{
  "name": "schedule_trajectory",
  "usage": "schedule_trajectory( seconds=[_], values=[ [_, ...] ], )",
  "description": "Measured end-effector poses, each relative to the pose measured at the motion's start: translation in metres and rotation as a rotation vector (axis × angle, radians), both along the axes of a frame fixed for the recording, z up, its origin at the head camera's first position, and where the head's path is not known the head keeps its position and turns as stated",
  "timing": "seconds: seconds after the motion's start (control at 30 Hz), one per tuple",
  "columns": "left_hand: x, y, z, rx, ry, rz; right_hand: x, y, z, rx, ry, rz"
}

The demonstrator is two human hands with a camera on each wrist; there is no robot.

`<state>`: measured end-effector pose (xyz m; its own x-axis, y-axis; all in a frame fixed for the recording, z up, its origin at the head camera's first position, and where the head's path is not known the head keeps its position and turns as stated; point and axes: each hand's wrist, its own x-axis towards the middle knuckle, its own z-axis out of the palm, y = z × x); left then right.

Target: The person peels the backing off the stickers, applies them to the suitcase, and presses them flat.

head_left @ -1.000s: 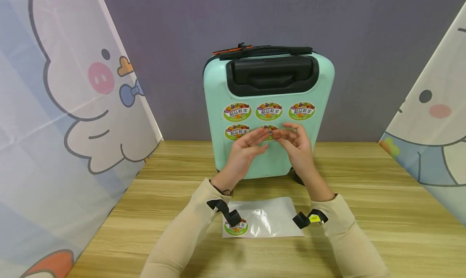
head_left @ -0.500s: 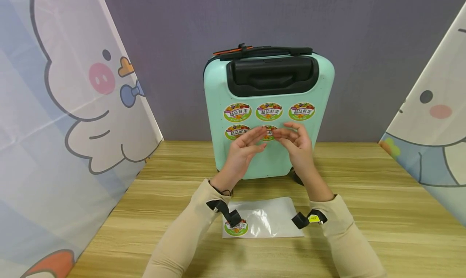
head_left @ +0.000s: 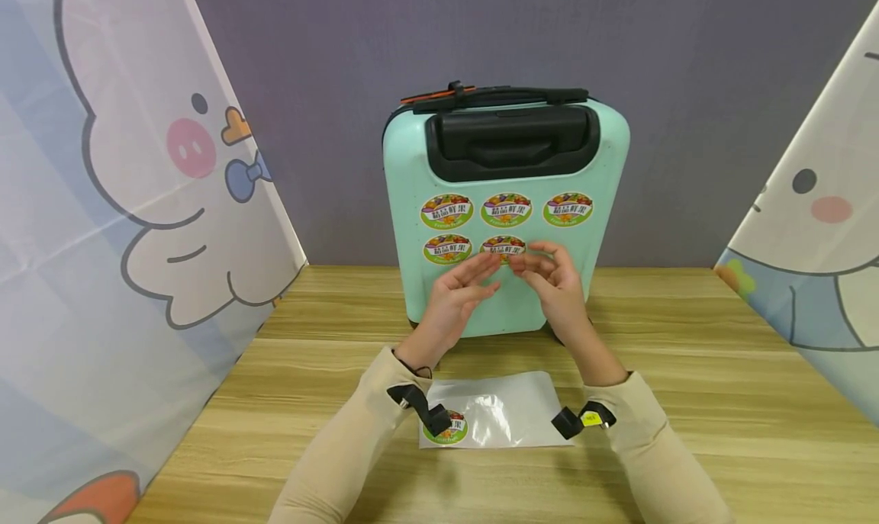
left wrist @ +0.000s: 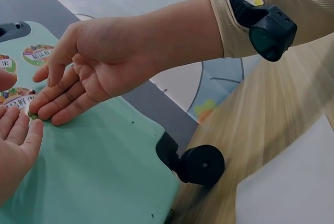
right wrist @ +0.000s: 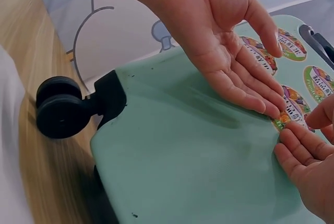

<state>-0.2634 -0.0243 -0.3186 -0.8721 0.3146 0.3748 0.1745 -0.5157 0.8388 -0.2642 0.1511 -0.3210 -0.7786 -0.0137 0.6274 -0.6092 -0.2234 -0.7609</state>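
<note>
A mint-green suitcase (head_left: 604,204) stands upright, with oval fruit stickers in two rows on its face. At the lower row's middle sticker (head_left: 503,245), both hands meet from either side. My left hand (head_left: 453,295) has its fingers extended, fingertips at the sticker's lower left edge. From the other side, my right hand (head_left: 558,284) lays its fingertips at the lower right edge; its straight fingers show in the left wrist view beside the sticker (left wrist: 18,97). In the right wrist view the left fingers (right wrist: 255,85) lie flat along the sticker (right wrist: 295,108).
A glossy white backing sheet (head_left: 522,409) lies on the wooden table (head_left: 721,402) in front of the suitcase, one oval sticker (head_left: 449,431) at its left corner. Black caster wheels (left wrist: 204,165) are at the suitcase's bottom. A grey panel (head_left: 288,89) stands behind, cartoon curtains (head_left: 137,226) at the sides.
Both hands have slid slightly down the suitcase face, so more of the middle sticker's upper part shows. The suitcase and the sheet stay put.
</note>
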Motion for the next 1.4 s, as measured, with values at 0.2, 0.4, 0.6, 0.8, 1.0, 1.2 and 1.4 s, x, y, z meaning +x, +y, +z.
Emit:
schedule_trajectory(
  seconds=[0.2,0.4,0.6,0.8,1.0,1.2,1.4],
  values=[
    [0.001,-0.005,-0.007,-0.027,-0.001,-0.022,0.001,0.000,-0.004,0.056,-0.018,-0.009],
    [0.002,-0.010,-0.015,-0.062,-0.008,-0.025,0.003,0.000,-0.010,0.113,-0.048,-0.026],
    [0.003,-0.016,-0.023,-0.076,-0.007,-0.023,0.005,0.000,-0.016,0.196,-0.053,-0.052],
    [0.004,-0.022,-0.032,-0.123,-0.018,-0.012,0.008,0.000,-0.027,0.276,-0.080,-0.053],
    [0.005,-0.026,-0.037,-0.143,-0.026,-0.014,0.010,-0.002,-0.034,0.325,-0.092,-0.029],
    [0.007,-0.032,-0.046,-0.199,-0.059,-0.024,0.015,-0.002,-0.043,0.391,-0.103,-0.016],
    [0.012,-0.038,-0.051,-0.236,-0.091,-0.024,0.020,-0.001,-0.054,0.475,-0.079,0.005]
  ],
)
